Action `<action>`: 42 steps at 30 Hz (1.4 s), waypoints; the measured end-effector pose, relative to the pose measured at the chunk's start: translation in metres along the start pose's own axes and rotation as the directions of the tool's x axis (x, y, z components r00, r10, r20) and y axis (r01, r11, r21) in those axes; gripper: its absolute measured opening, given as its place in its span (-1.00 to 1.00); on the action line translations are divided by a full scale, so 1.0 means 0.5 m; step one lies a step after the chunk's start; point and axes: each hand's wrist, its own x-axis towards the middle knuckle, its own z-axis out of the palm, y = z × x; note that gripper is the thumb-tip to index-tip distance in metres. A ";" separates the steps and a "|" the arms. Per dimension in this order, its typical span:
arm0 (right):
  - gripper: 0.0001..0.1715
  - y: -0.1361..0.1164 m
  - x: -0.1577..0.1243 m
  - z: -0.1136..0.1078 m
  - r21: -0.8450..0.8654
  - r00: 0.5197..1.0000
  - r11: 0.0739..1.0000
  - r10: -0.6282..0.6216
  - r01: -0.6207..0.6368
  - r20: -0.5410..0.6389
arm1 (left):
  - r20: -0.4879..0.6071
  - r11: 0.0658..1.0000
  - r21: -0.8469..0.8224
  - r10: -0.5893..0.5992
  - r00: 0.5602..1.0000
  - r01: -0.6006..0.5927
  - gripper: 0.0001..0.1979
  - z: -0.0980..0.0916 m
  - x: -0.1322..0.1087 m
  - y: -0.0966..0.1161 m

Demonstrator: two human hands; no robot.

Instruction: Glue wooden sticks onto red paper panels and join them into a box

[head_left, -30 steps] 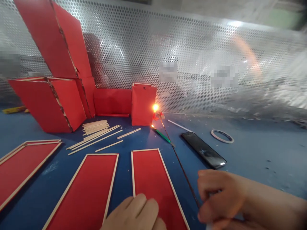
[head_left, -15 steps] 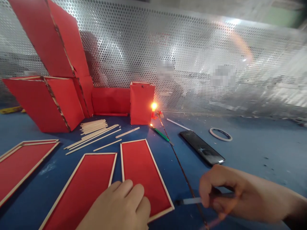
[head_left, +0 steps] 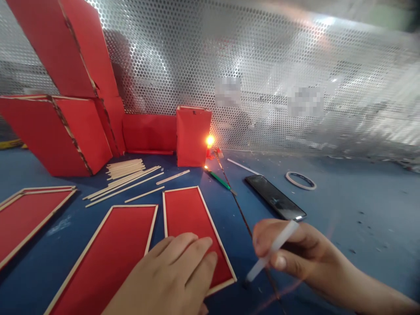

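Observation:
My left hand (head_left: 170,267) lies over the lower part of a red panel (head_left: 185,208) edged with pale wooden strips, its fingers stretched out and flat. Pinched in my right hand (head_left: 305,256) is a translucent white glue stick (head_left: 282,238), slanting down to the left. Its dark lower tip is close to the panel's lower right corner, and I cannot tell whether it touches the table. A second framed red panel (head_left: 121,245) is partly covered by my left hand. Behind them, a small flame (head_left: 210,140) burns beside a red box (head_left: 193,138).
Several thin wooden sticks (head_left: 124,170) lie behind the panels. A green-handled knife (head_left: 219,180) points toward the flame. Farther right are a black phone (head_left: 274,197) and a tape roll (head_left: 300,180). Tall red box shapes (head_left: 88,131) stand at left before a perforated metal sheet (head_left: 262,127).
My right hand has moved slightly left and turned the glue stick from nearly level to a steep slant. The fingers of my left hand have straightened and shifted right on the panel.

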 end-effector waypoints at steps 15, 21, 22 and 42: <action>-0.55 0.030 0.018 0.027 -0.189 0.983 0.973 0.109 -0.136 -0.145 | 0.022 0.996 -0.083 0.017 1.000 -0.015 -0.57 0.006 0.003 -0.007; -0.55 0.032 0.017 0.028 -0.190 0.985 0.972 0.117 -0.139 -0.125 | 0.014 0.997 -0.068 0.038 0.999 -0.037 -0.58 0.010 0.004 -0.007; -0.56 0.032 0.017 0.029 -0.199 0.987 0.971 0.108 -0.131 -0.122 | 0.015 0.997 -0.065 0.035 0.999 -0.033 -0.58 0.010 0.005 -0.007; -0.67 0.031 0.017 0.030 -0.248 0.991 0.963 0.084 -0.108 -0.103 | 0.077 0.995 -0.099 0.007 0.997 0.001 -0.54 0.003 0.009 -0.004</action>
